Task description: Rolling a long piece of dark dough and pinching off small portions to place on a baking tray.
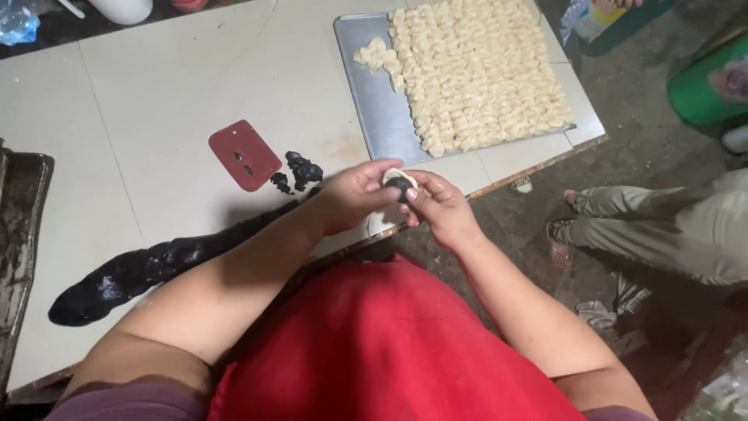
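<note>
Both hands met in front of the red apron [389, 343], just past the table's edge. Left hand [354, 195] cupped a small piece of pale dough [399, 181] with black filling in its middle, and its fingers curled under it. Right hand [440, 206] pinched the dough from the other side, with the thumb and fingertips pressed on the rim. The little dough piece sat between the two hands, held up in the air, near the table's edge.

On the white table [171, 86] lay a long roll of shiny black filling [148, 269]. It ran under the left arm toward the left side of the table. Small black lumps [300, 171] sat near the left hand. Just beside the lumps was a flat red scraper [244, 154] with black bits stuck on it.

Farther off stood a metal tray [374, 101]. It was nearly full of pale folded dough pieces [483, 70] set in close rows. A few more sat apart on the bare left part of the tray.

A dark, dirty tray [19, 234] showed at the left edge of the table. On the floor to the right were another person's legs [662, 226] in light trousers.
</note>
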